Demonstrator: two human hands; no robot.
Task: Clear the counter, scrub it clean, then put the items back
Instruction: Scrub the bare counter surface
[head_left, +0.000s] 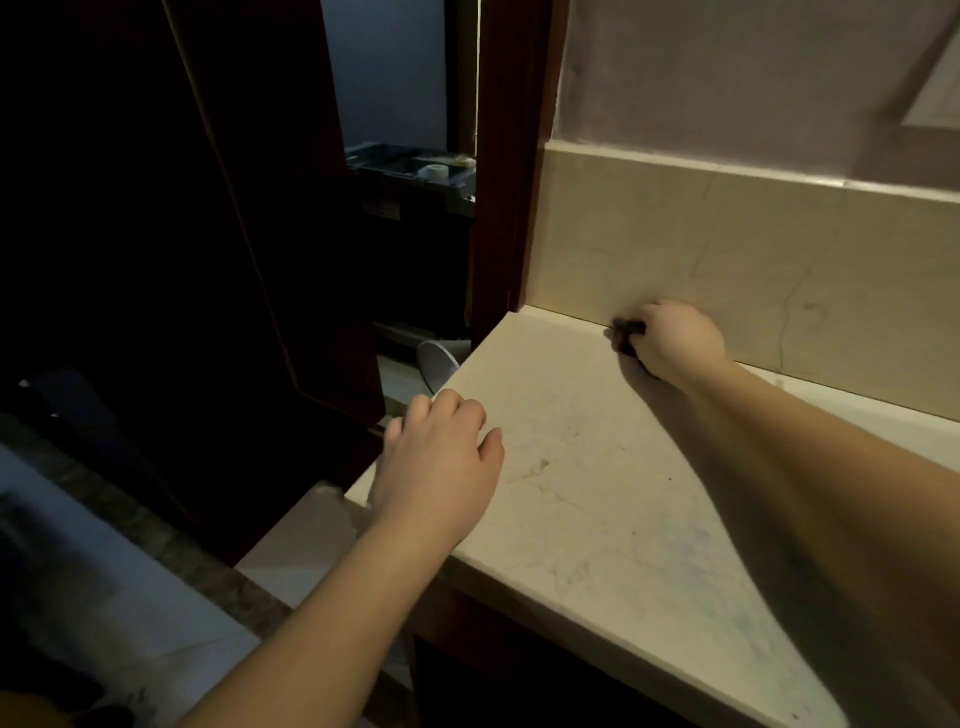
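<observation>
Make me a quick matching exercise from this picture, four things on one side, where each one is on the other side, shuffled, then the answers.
Things:
1. left hand
2. right hand
3. small dark object
4. white roll

Places:
A. gripped in a hand, at the back of the counter by the backsplash
B. in the dark bin beyond the doorway
C. resting at the counter's left edge
D. against the backsplash, fingers curled

Pairs: 1-C, 2-D, 3-A, 4-B

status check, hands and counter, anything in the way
Right hand grips a small dark object at the back edge by the backsplash. Left hand rests open on the counter edge. Faint stains on top; nothing in the way.
</observation>
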